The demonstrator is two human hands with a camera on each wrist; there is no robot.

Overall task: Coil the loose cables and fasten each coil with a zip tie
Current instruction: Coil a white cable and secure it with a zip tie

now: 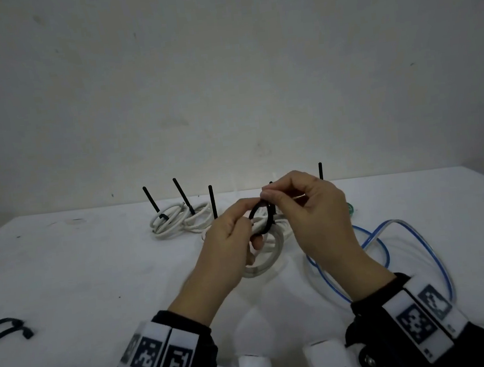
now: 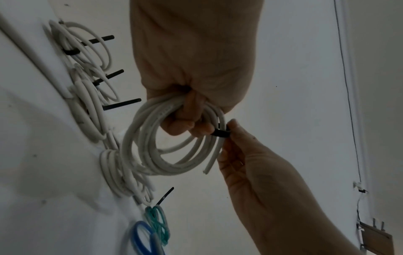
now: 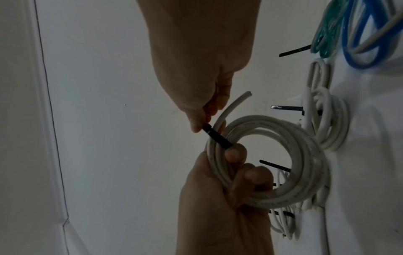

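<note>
Both hands work above the table [image 1: 95, 273]: the left hand [image 1: 226, 244] has its fingers curled through and around a white coil [image 2: 174, 151], holding it up off the surface, while the right hand [image 1: 307, 215] pinches a black zip tie [image 1: 263, 217] looped round the coil's strands. The loop looks wide and not yet drawn tight, so the likely failure is a strand slipping out; the cable's free end [image 2: 210, 163] hangs outside the left grip and could escape the loop as it closes. A left fingertip sits right beside the tie and may get caught under the band. If the left grip slackens, the coil could spring open. Room is tight behind: tied coils [image 1: 175, 217] with upright tie tails stand just beyond the hands, and a pull away from the body could knock them. A loose blue cable [image 1: 402, 244] lies to the right, spare ties [image 1: 8, 327] at the near left; the near middle looks freest.
</note>
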